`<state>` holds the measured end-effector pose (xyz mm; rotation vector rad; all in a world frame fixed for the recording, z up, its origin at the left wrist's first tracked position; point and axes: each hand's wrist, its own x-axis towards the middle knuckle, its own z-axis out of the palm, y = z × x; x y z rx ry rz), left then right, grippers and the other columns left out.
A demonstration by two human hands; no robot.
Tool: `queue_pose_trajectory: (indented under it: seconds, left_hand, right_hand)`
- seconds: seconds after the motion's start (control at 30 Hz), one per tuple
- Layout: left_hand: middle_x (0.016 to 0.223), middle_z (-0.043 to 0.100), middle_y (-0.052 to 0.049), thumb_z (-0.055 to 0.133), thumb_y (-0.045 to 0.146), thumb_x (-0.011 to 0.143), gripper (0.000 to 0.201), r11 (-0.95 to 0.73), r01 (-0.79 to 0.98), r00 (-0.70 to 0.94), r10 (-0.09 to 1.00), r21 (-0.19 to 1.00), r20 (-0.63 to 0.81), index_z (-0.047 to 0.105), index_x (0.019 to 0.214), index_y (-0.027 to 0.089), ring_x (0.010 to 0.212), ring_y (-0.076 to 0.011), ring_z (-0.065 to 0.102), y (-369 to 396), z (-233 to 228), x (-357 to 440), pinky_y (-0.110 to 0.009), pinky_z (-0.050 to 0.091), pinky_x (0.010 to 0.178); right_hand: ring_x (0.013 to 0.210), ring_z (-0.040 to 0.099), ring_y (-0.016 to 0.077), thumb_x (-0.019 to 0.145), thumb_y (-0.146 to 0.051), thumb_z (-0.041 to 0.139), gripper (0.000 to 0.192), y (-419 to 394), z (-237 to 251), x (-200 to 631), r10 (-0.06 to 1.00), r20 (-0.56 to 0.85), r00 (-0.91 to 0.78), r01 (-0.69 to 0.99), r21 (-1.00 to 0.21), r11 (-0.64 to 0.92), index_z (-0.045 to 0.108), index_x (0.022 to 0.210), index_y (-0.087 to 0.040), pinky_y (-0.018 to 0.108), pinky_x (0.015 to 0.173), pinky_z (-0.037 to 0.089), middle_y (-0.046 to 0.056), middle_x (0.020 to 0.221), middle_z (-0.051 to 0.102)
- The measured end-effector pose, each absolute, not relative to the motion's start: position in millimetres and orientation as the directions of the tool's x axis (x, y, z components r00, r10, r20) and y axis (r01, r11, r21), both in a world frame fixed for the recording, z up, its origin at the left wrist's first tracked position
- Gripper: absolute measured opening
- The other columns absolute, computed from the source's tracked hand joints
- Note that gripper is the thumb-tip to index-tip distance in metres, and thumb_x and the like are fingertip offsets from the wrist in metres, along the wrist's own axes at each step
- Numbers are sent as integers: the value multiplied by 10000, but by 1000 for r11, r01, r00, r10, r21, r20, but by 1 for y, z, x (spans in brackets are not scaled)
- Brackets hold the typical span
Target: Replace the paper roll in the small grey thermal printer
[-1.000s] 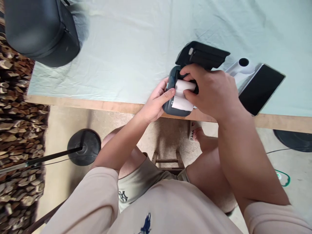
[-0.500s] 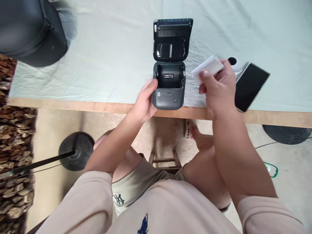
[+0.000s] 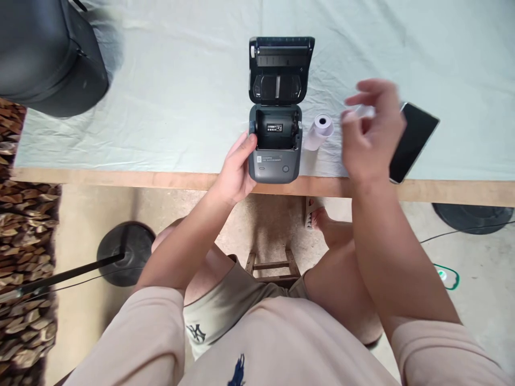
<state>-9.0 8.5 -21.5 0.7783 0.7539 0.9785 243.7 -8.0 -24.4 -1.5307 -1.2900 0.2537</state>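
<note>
My left hand (image 3: 237,170) grips a small dark grey label printer (image 3: 274,169) by its left side, thumb at the edge of the bay. The printer's lid (image 3: 280,68) is swung up and back, and its paper bay shows no roll inside. Just right of the printer, a white paper roll (image 3: 317,134) stands on end, its dark core hole facing up. My right hand (image 3: 374,131) hovers further right, slightly blurred, fingers curved and apart. Something white shows between its thumb and fingers; whether it touches the hand is unclear.
A phone (image 3: 414,142) with a dark screen lies right of my right hand. A large black bag or case (image 3: 52,59) sits at the back left of the cloth-covered table (image 3: 181,80). The wooden table edge (image 3: 177,179) runs in front of me.
The white roll that my right hand held is now standing beside the printer. My right hand has let go and moved to the right. My left hand still holds the printer.
</note>
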Motion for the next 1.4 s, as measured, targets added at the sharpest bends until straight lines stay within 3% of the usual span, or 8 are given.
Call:
queue_pose_trajectory:
  seconds: [0.1,0.27,0.53,0.63,0.8,0.97,1.23,1.4]
  left_hand:
    - [1239,910,-45,785,548,1056,305,354,-427,364,910,832,-201,810,1166,264,1574,-355,769,9,-22,-9,-446,727,1213]
    - [1270,910,-50,827,564,1041,343,355,-447,376,907,821,-188,817,1179,250,1578,-357,769,9,-24,-9,-441,712,1247]
    - [1380,901,-59,724,466,1127,269,345,-468,413,899,814,-144,805,1237,233,1634,-343,731,9,-25,-9,-457,699,1277]
    - [1381,894,-61,724,494,1127,289,346,-453,408,900,822,-154,799,1245,241,1651,-357,715,7,-23,-8,-477,697,1280]
    - [1426,863,-79,816,454,1090,305,330,-459,366,916,825,-163,776,1298,234,1724,-386,636,0,-21,-6,-501,651,1335]
    - [1443,843,-51,769,373,1131,265,355,-434,346,914,828,-211,756,1362,244,1716,-364,647,-3,-15,-1,-481,636,1343]
    - [1304,865,-54,781,439,1117,247,414,-465,331,901,783,-280,750,1257,238,1632,-381,725,3,-16,-4,-503,689,1279]
    - [1225,843,-44,1079,349,836,572,365,-393,378,901,844,-214,770,1309,263,1668,-438,679,1,-24,-11,-551,640,1324]
  right_hand:
    - [1270,677,388,800,-105,854,472,-1,-17,256,658,528,537,703,-712,-3,662,1181,-309,600,1189,532,138,1324,669]
    - [1220,629,395,744,-20,906,508,17,-24,270,689,269,673,619,-715,-325,685,1104,-302,696,1322,345,130,1232,643]
    - [1049,642,330,774,-303,540,360,18,4,241,562,543,624,430,-839,333,422,1113,-332,484,898,551,90,1077,534]
    - [983,685,330,833,-340,555,269,6,23,209,693,587,418,323,-809,491,523,1101,-329,496,888,538,63,986,516]
    - [1097,794,342,922,-209,626,217,-21,45,173,881,466,-84,743,-560,367,660,1103,-323,546,1060,549,54,1053,795]
    - [1279,796,360,983,-115,615,385,-20,40,179,966,233,-108,862,-462,208,725,1282,-331,543,1150,565,67,1306,875]
    - [1032,819,298,1056,-355,676,168,-27,15,181,743,632,-223,655,-467,594,777,934,-298,503,1018,553,37,949,855]
    - [854,644,288,1074,-501,500,258,-18,6,183,679,720,146,681,-571,458,511,911,-301,505,859,566,70,845,629]
